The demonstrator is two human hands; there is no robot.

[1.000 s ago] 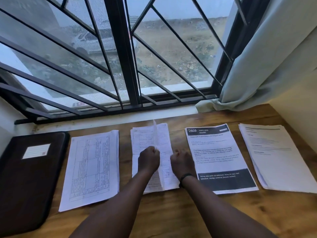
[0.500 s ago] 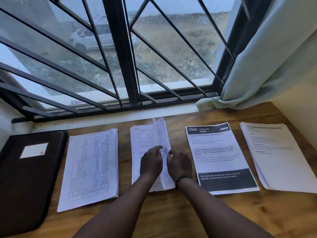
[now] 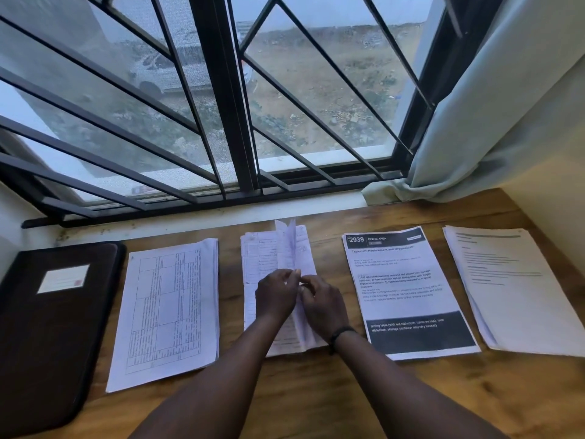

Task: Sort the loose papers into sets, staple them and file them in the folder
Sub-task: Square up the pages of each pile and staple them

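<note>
Wood desk [image 3: 348,391], barred window [image 3: 221,106], curtain [image 3: 506,106]

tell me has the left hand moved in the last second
Yes. The left hand has moved toward the window, up the handwritten stack, and closed in on the right hand; the two hands now pinch the raised sheet together.

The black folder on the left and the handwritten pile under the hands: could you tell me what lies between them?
In the head view, one stack of table-printed sheets lies flat on the wooden desk between the black folder and the handwritten pile.
</note>
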